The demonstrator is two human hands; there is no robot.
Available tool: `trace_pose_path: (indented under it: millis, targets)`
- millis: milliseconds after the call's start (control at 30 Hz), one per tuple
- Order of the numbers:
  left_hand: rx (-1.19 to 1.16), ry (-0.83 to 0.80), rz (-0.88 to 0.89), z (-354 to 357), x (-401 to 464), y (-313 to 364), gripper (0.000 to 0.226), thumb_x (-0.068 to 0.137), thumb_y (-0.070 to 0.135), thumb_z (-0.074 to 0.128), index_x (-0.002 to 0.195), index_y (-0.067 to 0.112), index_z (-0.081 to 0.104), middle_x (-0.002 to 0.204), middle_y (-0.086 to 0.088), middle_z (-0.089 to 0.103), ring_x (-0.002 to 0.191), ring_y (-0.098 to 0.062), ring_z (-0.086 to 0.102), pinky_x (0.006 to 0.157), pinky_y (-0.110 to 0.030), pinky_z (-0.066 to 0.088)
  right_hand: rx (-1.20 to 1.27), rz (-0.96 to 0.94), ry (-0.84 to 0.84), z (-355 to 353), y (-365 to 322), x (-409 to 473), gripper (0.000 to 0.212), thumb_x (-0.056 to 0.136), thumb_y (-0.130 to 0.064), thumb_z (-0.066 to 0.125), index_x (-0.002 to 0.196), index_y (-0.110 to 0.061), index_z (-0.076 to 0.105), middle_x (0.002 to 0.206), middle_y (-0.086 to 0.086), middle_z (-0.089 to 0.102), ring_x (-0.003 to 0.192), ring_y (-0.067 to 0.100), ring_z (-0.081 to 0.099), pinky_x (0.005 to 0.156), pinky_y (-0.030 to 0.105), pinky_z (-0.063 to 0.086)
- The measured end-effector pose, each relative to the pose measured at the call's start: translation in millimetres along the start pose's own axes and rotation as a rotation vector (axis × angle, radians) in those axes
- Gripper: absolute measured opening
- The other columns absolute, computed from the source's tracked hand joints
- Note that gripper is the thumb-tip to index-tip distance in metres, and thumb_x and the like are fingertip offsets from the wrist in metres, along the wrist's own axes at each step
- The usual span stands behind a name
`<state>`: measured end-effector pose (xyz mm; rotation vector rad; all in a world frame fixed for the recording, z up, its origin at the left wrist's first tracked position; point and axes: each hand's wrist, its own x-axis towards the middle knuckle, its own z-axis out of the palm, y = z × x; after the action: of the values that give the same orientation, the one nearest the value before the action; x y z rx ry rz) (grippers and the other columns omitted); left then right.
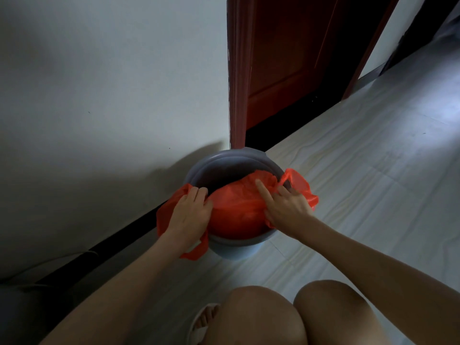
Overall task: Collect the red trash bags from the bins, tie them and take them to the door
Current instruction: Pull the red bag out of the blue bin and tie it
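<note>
Beside the dark red door frame (237,70), against the wall, your grey bin (224,160) stands on the pale floor with the red trash bag (239,210) lining it. Your left hand (190,215) curls its fingers over the bag's edge at the rim. Your right hand (286,207) pinches the opposite edge, index finger stretched out across the plastic.

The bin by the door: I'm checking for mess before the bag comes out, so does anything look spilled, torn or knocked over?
Nothing stands out. The bin stands upright on the floor, with no litter around it. The red bag looks untorn, its edges folded over the rim where the left hand and right hand hold them.
</note>
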<state>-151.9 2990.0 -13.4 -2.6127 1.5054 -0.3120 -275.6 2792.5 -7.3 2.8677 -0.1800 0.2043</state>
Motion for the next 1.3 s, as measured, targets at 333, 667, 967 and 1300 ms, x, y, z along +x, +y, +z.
trace_pose_path:
  millis: [333, 667, 967, 1300]
  targets:
    - [-0.065, -0.200, -0.193, 0.9, 4.0, -8.0, 0.023, 0.091, 0.024, 0.044, 0.110, 0.011, 0.047, 0.111, -0.011, 0.054, 0.104, -0.030, 0.049, 0.085, -0.038, 0.043, 0.081, 0.127, -0.219, 1.6, 11.8, -3.9, 0.028, 0.081, -0.035, 0.059, 0.091, -0.009, 0.060, 0.090, 0.013, 0.065, 0.078, 0.030, 0.064, 0.069, 0.037, 0.050]
    - [-0.469, 0.139, -0.071, -3.5, -20.8, 26.0, 0.014, 0.082, 0.005, 0.046, 0.084, 0.005, 0.059, 0.087, -0.013, 0.058, 0.060, -0.027, 0.058, 0.044, -0.032, 0.047, 0.720, 0.307, -0.239, -0.1, -7.3, -6.5, 0.068, 0.088, -0.009, 0.035, 0.142, -0.037, 0.004, 0.110, 0.016, 0.058, 0.091, 0.038, 0.060, 0.080, 0.046, 0.051]
    - [-0.653, 0.072, 0.056, 5.0, -28.4, 28.6, 0.014, 0.081, 0.017, 0.062, 0.092, 0.008, 0.064, 0.088, -0.008, 0.065, 0.080, -0.024, 0.063, 0.067, -0.036, 0.054, 0.842, -0.033, -0.380, 7.0, -42.9, 17.5, 0.080, 0.087, -0.008, 0.042, 0.144, -0.036, -0.006, 0.128, 0.018, 0.045, 0.096, 0.030, 0.057, 0.088, 0.041, 0.048]
    - [-0.464, 0.349, -0.033, -11.5, -35.3, -19.7, 0.017, 0.084, 0.019, 0.055, 0.078, 0.009, 0.067, 0.082, -0.004, 0.068, 0.078, -0.022, 0.064, 0.073, -0.029, 0.050, 0.481, -0.216, -0.445, 15.3, -57.3, 36.3, 0.029, 0.088, -0.014, 0.043, 0.116, -0.012, 0.050, 0.120, 0.016, 0.041, 0.075, 0.035, 0.054, 0.065, 0.040, 0.041]
